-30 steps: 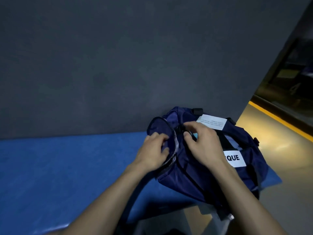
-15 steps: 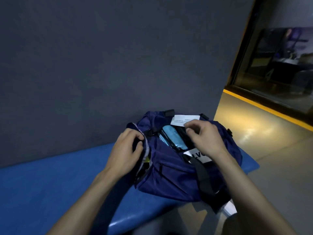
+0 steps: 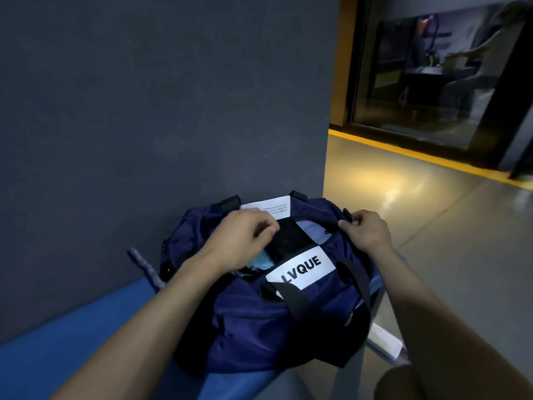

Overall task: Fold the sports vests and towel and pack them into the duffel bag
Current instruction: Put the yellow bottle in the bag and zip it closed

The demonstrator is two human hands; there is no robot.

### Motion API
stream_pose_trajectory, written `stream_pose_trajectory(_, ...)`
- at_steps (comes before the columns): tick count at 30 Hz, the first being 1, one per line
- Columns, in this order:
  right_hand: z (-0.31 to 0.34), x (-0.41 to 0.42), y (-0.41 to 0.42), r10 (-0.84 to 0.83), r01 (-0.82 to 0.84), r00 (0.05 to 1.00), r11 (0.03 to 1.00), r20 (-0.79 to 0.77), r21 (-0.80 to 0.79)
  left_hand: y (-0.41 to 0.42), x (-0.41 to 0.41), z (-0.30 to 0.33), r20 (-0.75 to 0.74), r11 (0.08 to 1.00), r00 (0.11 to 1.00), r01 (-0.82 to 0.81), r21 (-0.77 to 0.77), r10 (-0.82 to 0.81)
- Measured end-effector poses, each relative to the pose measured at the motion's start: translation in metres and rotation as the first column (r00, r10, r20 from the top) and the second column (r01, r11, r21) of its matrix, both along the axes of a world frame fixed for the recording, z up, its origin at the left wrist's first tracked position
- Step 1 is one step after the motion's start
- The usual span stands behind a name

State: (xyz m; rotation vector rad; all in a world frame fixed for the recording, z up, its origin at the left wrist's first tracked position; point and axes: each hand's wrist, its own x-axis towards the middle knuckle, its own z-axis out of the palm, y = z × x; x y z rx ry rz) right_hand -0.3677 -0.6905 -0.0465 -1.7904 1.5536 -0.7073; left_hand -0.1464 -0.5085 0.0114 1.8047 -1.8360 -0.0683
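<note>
My left hand [image 3: 242, 238] has shifted from the duffel bag [image 3: 259, 313]'s end flap to pinch at its top opening, right hand [image 3: 364, 230] now gripping the far end; bag on the blue bench [image 3: 57, 347], light-blue fabric [image 3: 261, 262] inside, so I'd judge packing nearly done.

Both arms reach forward. The left hand [image 3: 240, 237] has curled fingers pinching; the right hand [image 3: 367, 230] grips too.
</note>
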Motion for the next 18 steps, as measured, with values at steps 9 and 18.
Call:
stream_pose_trajectory(9,-0.014,0.001,-0.012,-0.076,0.087,0.988,0.993,0.137,-0.078,-0.133,-0.074,-0.036,-0.083,0.894,0.993,-0.037,0.446,0.083)
stream_pose_trajectory(18,-0.008,-0.002,-0.021,-0.049,0.074,0.977,0.991,0.209,-0.114,-0.153,-0.089,-0.016,-0.46,0.898,0.865,0.025,0.44,0.202)
